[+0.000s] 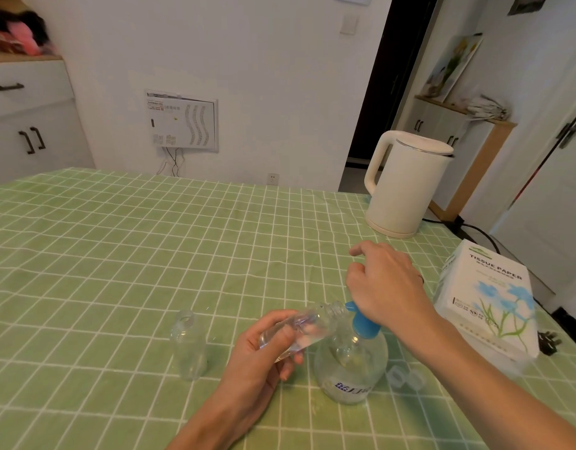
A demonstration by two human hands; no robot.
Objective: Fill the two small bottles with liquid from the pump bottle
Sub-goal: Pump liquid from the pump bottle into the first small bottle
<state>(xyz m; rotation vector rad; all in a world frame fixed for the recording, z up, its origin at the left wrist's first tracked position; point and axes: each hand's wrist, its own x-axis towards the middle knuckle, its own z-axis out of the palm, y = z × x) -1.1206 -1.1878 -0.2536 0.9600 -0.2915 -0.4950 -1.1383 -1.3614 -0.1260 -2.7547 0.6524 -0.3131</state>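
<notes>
A clear round pump bottle (351, 371) with a blue pump head (361, 321) stands on the green checked tablecloth. My right hand (384, 287) rests on top of the pump head, fingers loosely curled, heel of the palm on it. My left hand (263, 355) grips a small clear bottle (306, 326), tilted on its side with its open mouth right at the blue nozzle. A second small clear bottle (189, 345) stands upright and uncapped to the left, apart from both hands.
Two small clear caps (405, 378) lie right of the pump bottle. A tissue paper pack (488, 303) sits at the right edge, a white electric kettle (406, 183) behind it, and a black cord and plug (548, 344) trail off the table's right side.
</notes>
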